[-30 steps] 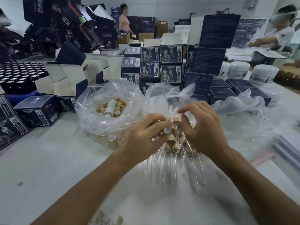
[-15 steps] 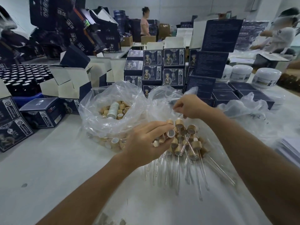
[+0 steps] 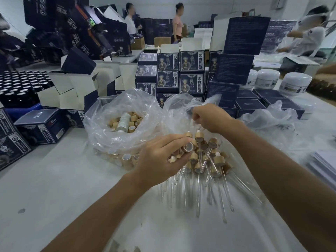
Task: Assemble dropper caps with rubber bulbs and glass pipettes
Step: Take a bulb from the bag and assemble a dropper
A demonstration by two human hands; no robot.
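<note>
**Cap in hand, reaching for the next part**

Nearest, at six o'clock, glass pipettes (image 3: 199, 193) fan toward the viewer on the white table (image 3: 54, 188), their bamboo-collared tops heaped together as a pile of finished droppers (image 3: 205, 155). Just at nine o'clock of that heap, the left hand (image 3: 160, 160) pinches an empty bamboo dropper cap (image 3: 188, 147) between thumb and fingertips, open end showing. The pipettes look thin, light and breakable — best taken near the collar, not by the slender tip. The cap is stiff and small, easily held by its sides.

Further out, at twelve o'clock, the right hand (image 3: 209, 118) curls into the clear plastic bag (image 3: 181, 110); whether it grips anything I cannot tell. At ten o'clock a second bag of loose caps (image 3: 125, 120) sits open. Beyond — stacked navy cartons (image 3: 190, 70) and white jars (image 3: 294, 81).
</note>
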